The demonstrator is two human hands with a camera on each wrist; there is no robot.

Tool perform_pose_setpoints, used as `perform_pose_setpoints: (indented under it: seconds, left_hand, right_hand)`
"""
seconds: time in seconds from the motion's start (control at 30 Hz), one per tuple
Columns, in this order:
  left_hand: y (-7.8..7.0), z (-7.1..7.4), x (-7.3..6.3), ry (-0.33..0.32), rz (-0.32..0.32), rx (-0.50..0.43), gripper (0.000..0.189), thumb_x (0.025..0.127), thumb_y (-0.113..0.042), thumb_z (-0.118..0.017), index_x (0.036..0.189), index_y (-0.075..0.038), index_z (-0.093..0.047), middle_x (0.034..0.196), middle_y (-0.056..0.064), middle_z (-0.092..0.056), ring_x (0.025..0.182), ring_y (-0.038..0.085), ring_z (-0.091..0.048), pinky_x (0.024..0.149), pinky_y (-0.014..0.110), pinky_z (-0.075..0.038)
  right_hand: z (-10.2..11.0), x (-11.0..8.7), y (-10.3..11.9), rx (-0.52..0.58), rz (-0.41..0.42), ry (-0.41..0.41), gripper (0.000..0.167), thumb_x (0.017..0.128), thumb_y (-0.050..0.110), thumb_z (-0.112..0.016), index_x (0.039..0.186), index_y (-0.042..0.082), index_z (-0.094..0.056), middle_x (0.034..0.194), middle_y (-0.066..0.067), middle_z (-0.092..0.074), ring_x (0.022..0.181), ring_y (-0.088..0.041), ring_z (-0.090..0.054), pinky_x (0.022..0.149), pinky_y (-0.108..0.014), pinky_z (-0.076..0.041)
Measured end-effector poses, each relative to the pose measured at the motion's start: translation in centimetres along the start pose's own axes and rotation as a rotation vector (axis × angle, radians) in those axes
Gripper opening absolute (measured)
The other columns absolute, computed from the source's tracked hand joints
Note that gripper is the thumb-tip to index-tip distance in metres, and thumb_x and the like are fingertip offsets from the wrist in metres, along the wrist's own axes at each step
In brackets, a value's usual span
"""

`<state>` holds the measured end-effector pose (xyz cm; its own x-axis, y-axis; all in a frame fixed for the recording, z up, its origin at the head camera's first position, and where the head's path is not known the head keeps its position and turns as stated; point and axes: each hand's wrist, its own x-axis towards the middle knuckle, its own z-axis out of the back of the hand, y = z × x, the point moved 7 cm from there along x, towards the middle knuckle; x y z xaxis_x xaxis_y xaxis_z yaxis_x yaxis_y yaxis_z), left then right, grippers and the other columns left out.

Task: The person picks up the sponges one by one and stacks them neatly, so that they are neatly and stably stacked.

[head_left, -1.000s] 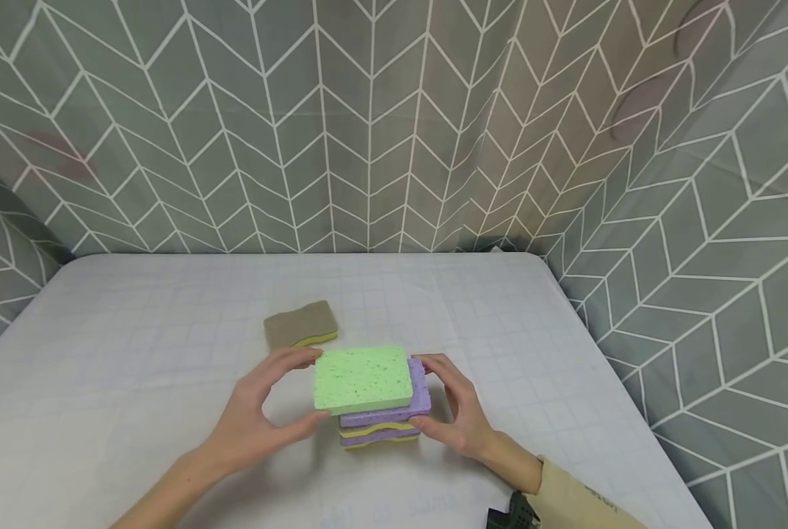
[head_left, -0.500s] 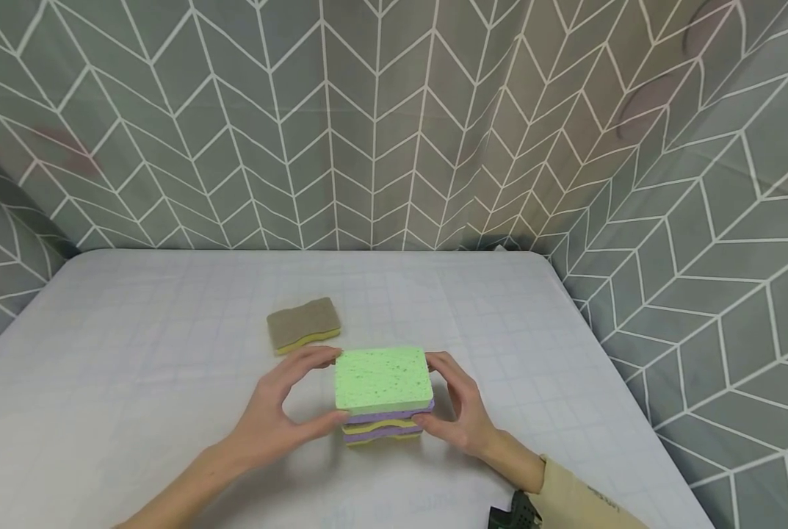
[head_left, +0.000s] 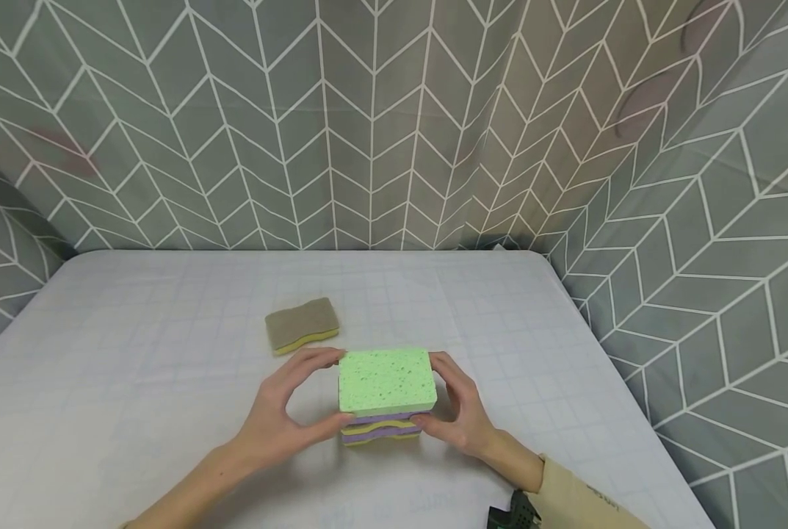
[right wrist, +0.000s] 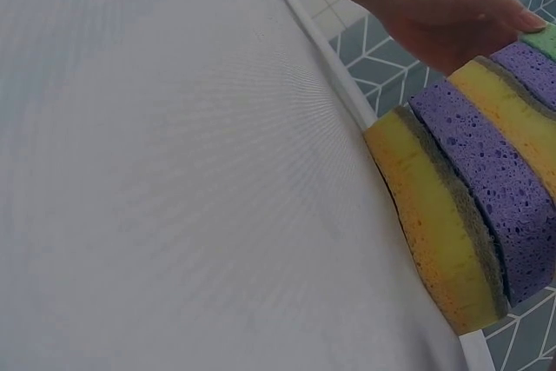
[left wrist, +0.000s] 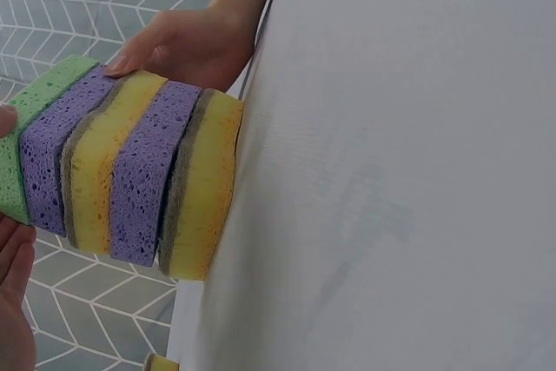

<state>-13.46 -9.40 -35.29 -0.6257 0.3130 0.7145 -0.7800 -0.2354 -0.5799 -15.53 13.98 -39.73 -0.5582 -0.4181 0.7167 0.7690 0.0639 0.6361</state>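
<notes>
A light green sponge point(head_left: 388, 382) lies flat on top of a stack of sponges. My left hand point(head_left: 273, 422) holds its left end, thumb at the front and fingers at the back. Directly below comes a purple sponge point(left wrist: 65, 145), whose right end my right hand point(head_left: 468, 422) grips between thumb and fingers. Lower down are a yellow sponge point(left wrist: 94, 182) with a grey scouring layer, another purple sponge point(left wrist: 146, 171) and a second grey-backed yellow sponge point(left wrist: 204, 188) on the table. From above, the green sponge hides most of the stack.
Behind the stack, to the left, a separate yellow sponge point(head_left: 302, 325) lies with its brownish scouring side up. White cloth covers the table point(head_left: 136, 330). A grey curtain point(head_left: 341, 132) with white lines hangs behind and at both sides. A dark device point(head_left: 515, 510) sits by the right sleeve point(head_left: 579, 496).
The green sponge has shifted right with my left hand, from overhanging the stack's left side to lying over the purple sponge. My right hand has stayed almost still at the stack.
</notes>
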Motion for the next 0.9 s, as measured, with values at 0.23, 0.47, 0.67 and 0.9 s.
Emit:
perform_pose_setpoints:
  seconds: [0.23, 0.47, 0.67, 0.9]
  left_hand:
    - [-0.1, 0.1, 0.0, 0.011, 0.040, -0.025, 0.072, 0.071, -0.015, -0.091, 0.134, -0.003, -0.058, 0.125, 0.008, -0.063, 0.112, 0.018, -0.060, 0.104, 0.018, -0.046]
    - [0.0, 0.0, -0.2, 0.026, 0.049, -0.034, 0.073, 0.070, -0.015, -0.091, 0.134, -0.003, -0.058, 0.125, 0.007, -0.063, 0.112, 0.019, -0.060, 0.103, 0.019, -0.046]
    - [0.2, -0.2, -0.4, 0.019, 0.041, -0.040, 0.074, 0.069, -0.015, -0.091, 0.134, -0.002, -0.058, 0.124, 0.009, -0.063, 0.112, 0.018, -0.060, 0.103, 0.019, -0.045]
    - [-0.4, -0.2, -0.3, -0.019, -0.041, -0.004, 0.068, 0.078, -0.028, -0.087, 0.132, 0.002, -0.058, 0.123, 0.012, -0.063, 0.111, 0.019, -0.060, 0.103, 0.018, -0.046]
  right_hand:
    - [0.0, 0.0, 0.0, -0.007, 0.003, 0.002, 0.071, 0.080, 0.009, -0.074, 0.142, -0.009, -0.044, 0.133, -0.015, -0.056, 0.123, -0.023, -0.053, 0.112, -0.032, -0.042]
    - [0.0, -0.1, 0.1, -0.014, 0.019, -0.001, 0.071, 0.080, 0.011, -0.075, 0.141, -0.011, -0.044, 0.134, -0.016, -0.055, 0.123, -0.023, -0.052, 0.111, -0.031, -0.042]
    - [-0.1, 0.0, 0.3, -0.020, 0.040, -0.013, 0.073, 0.083, 0.018, -0.076, 0.140, -0.012, -0.042, 0.132, -0.017, -0.055, 0.121, -0.023, -0.052, 0.111, -0.031, -0.041]
    - [0.1, 0.3, 1.1, -0.032, 0.104, -0.067, 0.068, 0.090, 0.019, -0.066, 0.138, -0.021, -0.037, 0.136, -0.021, -0.052, 0.121, -0.024, -0.051, 0.108, -0.031, -0.041]
